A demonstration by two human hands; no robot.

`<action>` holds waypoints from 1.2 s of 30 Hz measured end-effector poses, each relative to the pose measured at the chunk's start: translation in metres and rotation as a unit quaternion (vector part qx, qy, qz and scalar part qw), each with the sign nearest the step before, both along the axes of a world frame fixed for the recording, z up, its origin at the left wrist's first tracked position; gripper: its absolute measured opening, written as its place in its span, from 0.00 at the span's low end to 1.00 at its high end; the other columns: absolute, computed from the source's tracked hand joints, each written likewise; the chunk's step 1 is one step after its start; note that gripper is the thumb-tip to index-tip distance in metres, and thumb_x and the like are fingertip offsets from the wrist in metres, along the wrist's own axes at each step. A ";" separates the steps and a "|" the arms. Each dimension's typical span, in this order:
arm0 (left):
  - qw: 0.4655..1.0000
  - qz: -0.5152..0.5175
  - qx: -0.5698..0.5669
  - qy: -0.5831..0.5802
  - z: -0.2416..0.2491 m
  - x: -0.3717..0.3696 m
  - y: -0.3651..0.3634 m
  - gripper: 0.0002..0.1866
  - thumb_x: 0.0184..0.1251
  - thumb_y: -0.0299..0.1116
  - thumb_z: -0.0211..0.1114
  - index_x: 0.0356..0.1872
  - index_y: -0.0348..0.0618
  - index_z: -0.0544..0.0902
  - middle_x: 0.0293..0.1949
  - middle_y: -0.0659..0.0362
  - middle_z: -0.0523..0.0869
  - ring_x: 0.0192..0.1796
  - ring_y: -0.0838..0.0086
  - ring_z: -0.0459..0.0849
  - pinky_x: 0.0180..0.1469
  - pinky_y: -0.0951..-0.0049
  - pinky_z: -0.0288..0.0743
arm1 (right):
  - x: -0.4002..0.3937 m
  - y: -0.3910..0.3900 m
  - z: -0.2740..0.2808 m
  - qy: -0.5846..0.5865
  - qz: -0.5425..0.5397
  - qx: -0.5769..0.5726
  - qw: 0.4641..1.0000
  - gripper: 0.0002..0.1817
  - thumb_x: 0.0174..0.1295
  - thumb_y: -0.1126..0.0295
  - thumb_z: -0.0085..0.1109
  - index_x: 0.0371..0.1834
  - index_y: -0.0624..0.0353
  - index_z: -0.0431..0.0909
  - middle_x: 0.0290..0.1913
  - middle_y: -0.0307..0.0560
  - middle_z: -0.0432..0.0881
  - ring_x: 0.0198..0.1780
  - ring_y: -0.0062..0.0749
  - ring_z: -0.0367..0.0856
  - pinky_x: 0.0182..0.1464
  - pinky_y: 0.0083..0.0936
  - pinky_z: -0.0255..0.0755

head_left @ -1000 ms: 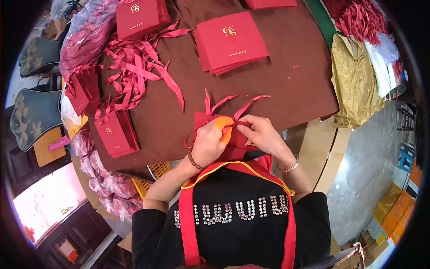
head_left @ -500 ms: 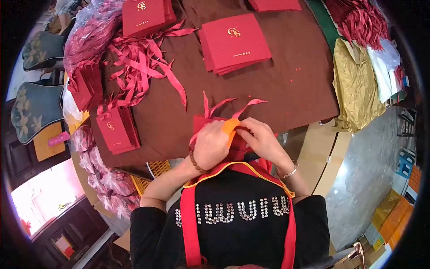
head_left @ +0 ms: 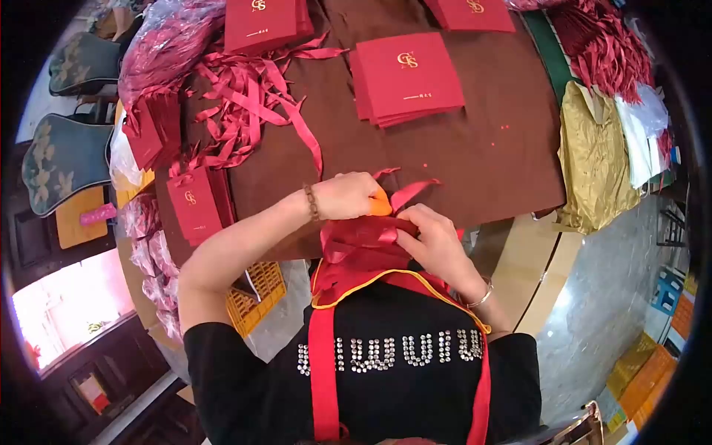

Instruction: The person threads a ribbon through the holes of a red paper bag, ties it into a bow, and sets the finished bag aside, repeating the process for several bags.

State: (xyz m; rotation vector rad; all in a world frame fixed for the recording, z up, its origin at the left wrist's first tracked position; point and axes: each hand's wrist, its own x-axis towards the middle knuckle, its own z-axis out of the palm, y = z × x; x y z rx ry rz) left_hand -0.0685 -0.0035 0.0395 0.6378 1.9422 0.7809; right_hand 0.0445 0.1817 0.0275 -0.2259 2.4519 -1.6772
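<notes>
A small red paper bag lies at the near edge of the brown table, close to my chest. My left hand, with orange covers on its fingertips, pinches a red ribbon that sticks up from the bag's top. My right hand presses on the bag and grips it from the right. A bead bracelet circles my left wrist and a metal bangle the right.
A loose heap of red ribbons lies at the left. Stacks of flat red bags rest at the back, with smaller ones at the left edge. Gold fabric hangs at the right. A yellow crate stands below the table.
My left arm has lifted and swung out to the left, pulling the ribbon up and over the bag. My right hand has stayed on the bag. The view has tilted down slightly.
</notes>
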 end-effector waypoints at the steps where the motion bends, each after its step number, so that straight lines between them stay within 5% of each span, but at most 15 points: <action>1: 1.000 0.004 0.000 0.002 -0.001 -0.003 0.001 0.13 0.59 0.36 0.56 0.39 0.46 0.85 0.29 0.50 0.84 0.33 0.62 0.84 0.40 0.64 0.74 | 0.001 -0.001 -0.001 -0.004 -0.001 0.003 1.000 0.14 0.53 0.70 0.63 0.40 0.67 0.75 0.35 0.48 0.76 0.28 0.32 0.77 0.29 0.24 0.71; 3: 0.995 -0.082 -0.049 -0.029 0.002 -0.011 0.007 0.14 0.57 0.39 0.58 0.41 0.47 0.85 0.28 0.53 0.85 0.32 0.68 0.83 0.38 0.67 0.73 | 0.002 0.000 0.000 -0.006 0.002 0.006 1.000 0.15 0.53 0.69 0.64 0.40 0.67 0.76 0.35 0.48 0.76 0.28 0.32 0.77 0.29 0.24 0.71; 4: 0.992 -0.072 -0.084 -0.064 0.009 -0.012 0.011 0.13 0.59 0.37 0.60 0.41 0.41 0.84 0.31 0.53 0.86 0.34 0.72 0.82 0.41 0.72 0.73 | 0.002 0.001 0.003 -0.011 0.007 0.013 1.000 0.15 0.53 0.69 0.64 0.40 0.67 0.76 0.35 0.48 0.76 0.28 0.32 0.77 0.29 0.24 0.71; 7: 0.989 -0.088 -0.105 -0.048 0.020 -0.015 0.019 0.13 0.60 0.38 0.60 0.41 0.43 0.85 0.31 0.54 0.86 0.34 0.71 0.82 0.42 0.72 0.73 | 0.000 0.003 0.012 -0.049 0.017 0.017 0.999 0.16 0.52 0.70 0.64 0.41 0.68 0.76 0.34 0.48 0.77 0.28 0.34 0.77 0.29 0.24 0.71; 15: 0.996 -0.058 -0.066 -0.015 0.010 -0.005 0.011 0.15 0.58 0.40 0.56 0.41 0.47 0.85 0.29 0.55 0.85 0.31 0.69 0.83 0.37 0.68 0.71 | 0.000 -0.002 0.005 0.014 -0.023 0.055 0.998 0.09 0.54 0.73 0.61 0.37 0.65 0.79 0.34 0.48 0.80 0.28 0.36 0.79 0.29 0.26 0.72; 24: 0.992 -0.052 0.020 -0.112 -0.012 -0.016 0.002 0.13 0.53 0.36 0.61 0.36 0.38 0.85 0.23 0.59 0.83 0.28 0.79 0.77 0.29 0.76 0.68 | 0.001 -0.016 -0.010 0.077 -0.045 0.023 0.996 0.08 0.52 0.78 0.62 0.35 0.65 0.78 0.33 0.49 0.77 0.29 0.38 0.78 0.30 0.26 0.71; 27: 0.988 -0.005 -0.006 -0.155 -0.021 -0.013 0.002 0.12 0.52 0.35 0.61 0.35 0.42 0.86 0.22 0.60 0.82 0.27 0.79 0.77 0.27 0.74 0.66 | 0.000 -0.017 -0.020 0.089 -0.060 -0.013 0.994 0.08 0.51 0.80 0.62 0.35 0.65 0.77 0.32 0.48 0.76 0.29 0.34 0.76 0.30 0.24 0.69; 36: 0.994 0.057 -0.084 0.031 -0.002 0.005 0.016 0.14 0.53 0.39 0.57 0.34 0.45 0.85 0.32 0.48 0.85 0.40 0.56 0.83 0.43 0.61 0.74 | 0.002 -0.018 -0.031 0.055 -0.075 -0.025 0.995 0.06 0.50 0.81 0.62 0.32 0.65 0.76 0.30 0.46 0.75 0.28 0.29 0.74 0.28 0.22 0.67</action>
